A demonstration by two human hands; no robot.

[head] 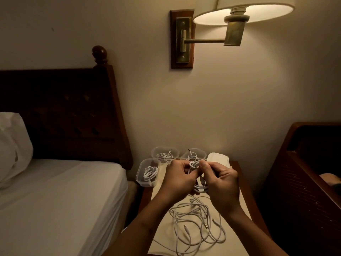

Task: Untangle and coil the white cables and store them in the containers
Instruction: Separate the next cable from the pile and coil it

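My left hand (178, 179) and my right hand (220, 182) meet above the nightstand and both grip a small coil of white cable (196, 166); its loops hang down between my palms. Below them a loose tangle of white cables (195, 226) lies on the pale mat. Three clear containers stand behind: the front left container (142, 169), the back left container (165, 154) and the back middle container (193, 154) each hold a coiled white cable. A white lidded container (218, 159) sits at the back right, partly hidden by my right hand.
The wooden nightstand (243, 183) stands between a bed with white sheets (55, 196) on the left and a dark wooden piece of furniture (299, 182) on the right. A lit wall lamp (234, 21) juts out overhead.
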